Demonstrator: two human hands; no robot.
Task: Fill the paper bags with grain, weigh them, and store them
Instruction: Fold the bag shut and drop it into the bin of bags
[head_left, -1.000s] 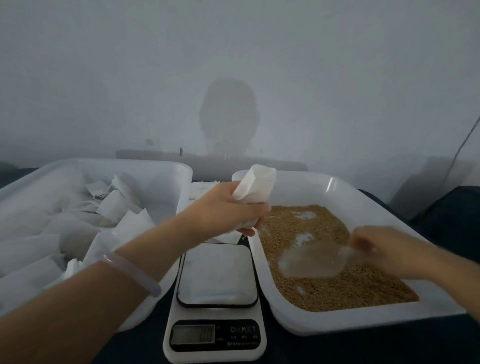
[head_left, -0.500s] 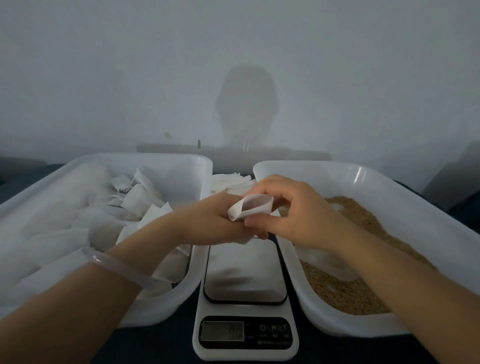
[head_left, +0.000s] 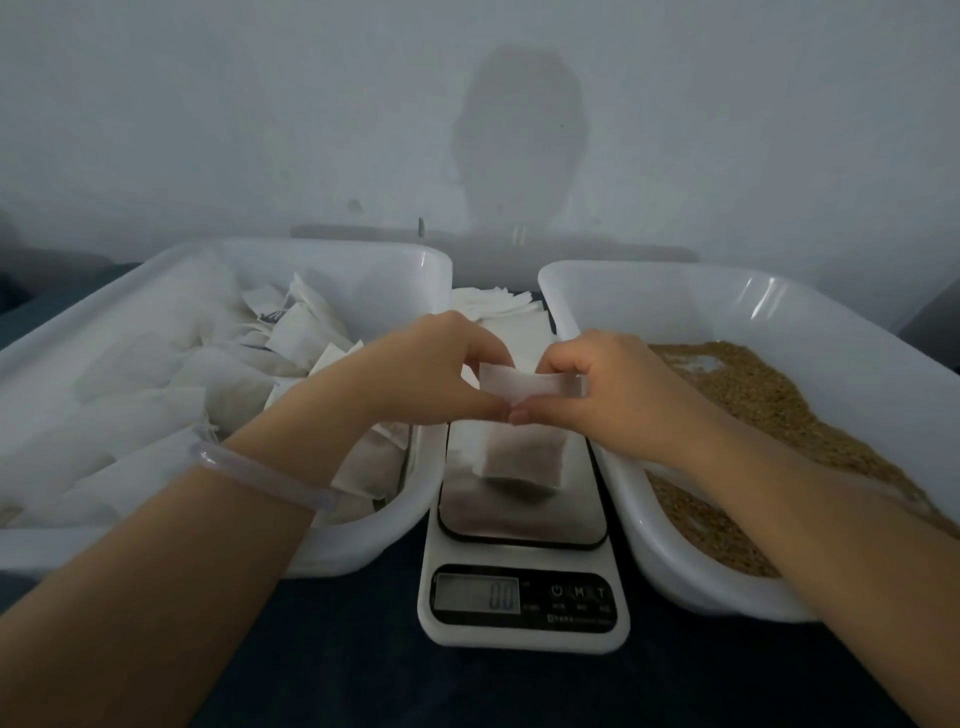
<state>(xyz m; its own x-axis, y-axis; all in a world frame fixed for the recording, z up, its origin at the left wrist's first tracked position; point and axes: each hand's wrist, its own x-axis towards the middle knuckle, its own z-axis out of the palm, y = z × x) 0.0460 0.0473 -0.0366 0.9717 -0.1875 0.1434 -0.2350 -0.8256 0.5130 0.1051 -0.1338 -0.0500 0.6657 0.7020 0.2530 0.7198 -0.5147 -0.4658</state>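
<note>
Pinching the paper bag (head_left: 522, 460) by its folded top: left hand (head_left: 431, 379) and right hand (head_left: 608, 389), both narrow, tight on the paper. Bag hangs just over the scale (head_left: 524, 525) plate, middle of the tabletop (head_left: 353, 665). Readout zero, so likely not resting. Light, soft, bottom-heavy: grip the top fold, not the belly.

My bag (head_left: 514, 387) is white, as are the left tub (head_left: 311, 250) and right tub (head_left: 675, 306). The grain (head_left: 769, 405) is golden brown. The scale (head_left: 519, 640) is white with a black panel (head_left: 571, 603). The bench (head_left: 363, 654) is dark blue, and my bracelet (head_left: 260, 470) is pale and clear.
</note>
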